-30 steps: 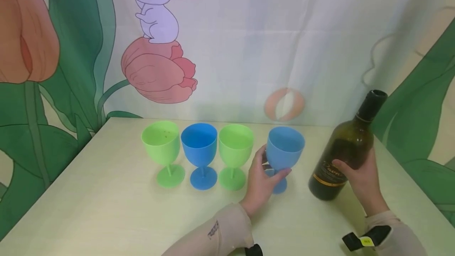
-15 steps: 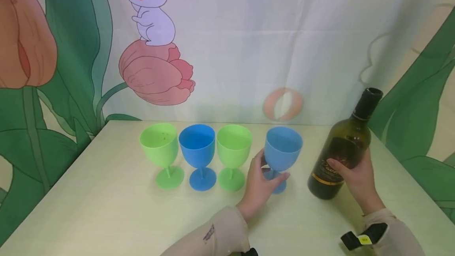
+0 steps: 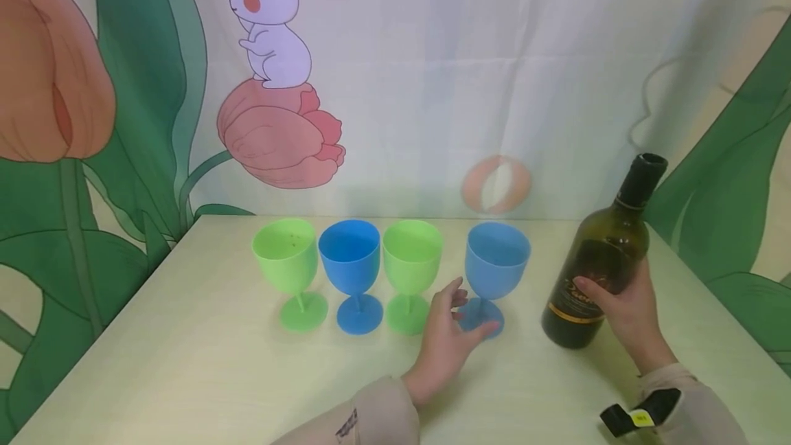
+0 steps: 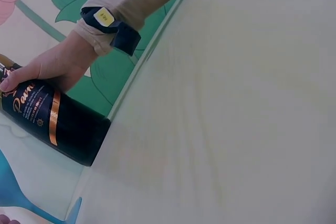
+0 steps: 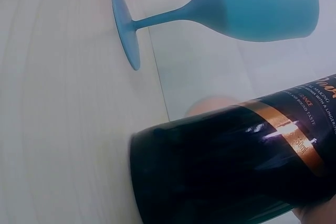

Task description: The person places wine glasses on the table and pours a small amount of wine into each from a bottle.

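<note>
Head view: bottle (image 3: 601, 253) slants, neck (image 3: 640, 182) up and right.

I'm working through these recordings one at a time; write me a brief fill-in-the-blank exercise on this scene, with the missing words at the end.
1. In the head view, the goblets on the table number ____ in all.
2. The grip holding the bottle is the person's ____ one.
3. The goblet nearest the bottle is light ____ in colour.
4. The leftmost goblet in the head view is ____ in colour.

Missing words: four; right; blue; green.
</note>
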Demonstrator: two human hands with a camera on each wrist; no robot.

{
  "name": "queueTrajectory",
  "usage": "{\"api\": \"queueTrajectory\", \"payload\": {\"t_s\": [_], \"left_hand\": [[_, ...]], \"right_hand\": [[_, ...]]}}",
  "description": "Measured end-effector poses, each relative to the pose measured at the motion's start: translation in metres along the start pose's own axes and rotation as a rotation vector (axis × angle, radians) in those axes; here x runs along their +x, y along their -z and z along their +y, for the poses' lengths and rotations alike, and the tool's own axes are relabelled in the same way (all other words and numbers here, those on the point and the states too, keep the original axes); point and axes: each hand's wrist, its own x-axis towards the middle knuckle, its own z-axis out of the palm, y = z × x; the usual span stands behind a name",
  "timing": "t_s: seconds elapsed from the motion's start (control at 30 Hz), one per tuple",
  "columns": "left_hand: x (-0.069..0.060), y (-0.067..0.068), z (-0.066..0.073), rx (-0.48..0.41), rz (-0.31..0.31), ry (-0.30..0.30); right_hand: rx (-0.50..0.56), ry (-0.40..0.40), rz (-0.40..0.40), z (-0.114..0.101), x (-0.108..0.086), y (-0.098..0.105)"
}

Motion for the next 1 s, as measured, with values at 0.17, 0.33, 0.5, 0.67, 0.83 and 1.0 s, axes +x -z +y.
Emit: {"api": "queueTrajectory", "payload": {"t_s": [0.17, 0.33, 0.5, 0.67, 0.83, 1.0], "left_hand": [[-0.010, 0.008, 0.000, -0.003, -0.033, 0.007], [-0.019, 0.018, 0.003, -0.021, -0.049, 0.002], [-0.026, 0.030, 0.005, -0.026, -0.025, -0.003], [-0.030, 0.042, 0.003, 0.003, 0.021, 0.002], [-0.033, 0.054, 0.000, 0.020, 0.065, -0.016], [-0.035, 0.064, -0.002, 0.013, 0.092, -0.012]], "right_hand": [[-0.012, -0.008, -0.009, 0.000, 0.000, 0.000], [-0.017, 0.008, -0.016, -0.001, -0.001, 0.000], [-0.017, 0.022, -0.016, -0.001, -0.001, 0.000], [-0.020, 0.035, -0.015, 0.000, -0.001, 0.001], [-0.022, 0.044, -0.015, 0.000, -0.002, 0.001], [-0.027, 0.047, -0.003, -0.001, -0.001, 0.001]]}}
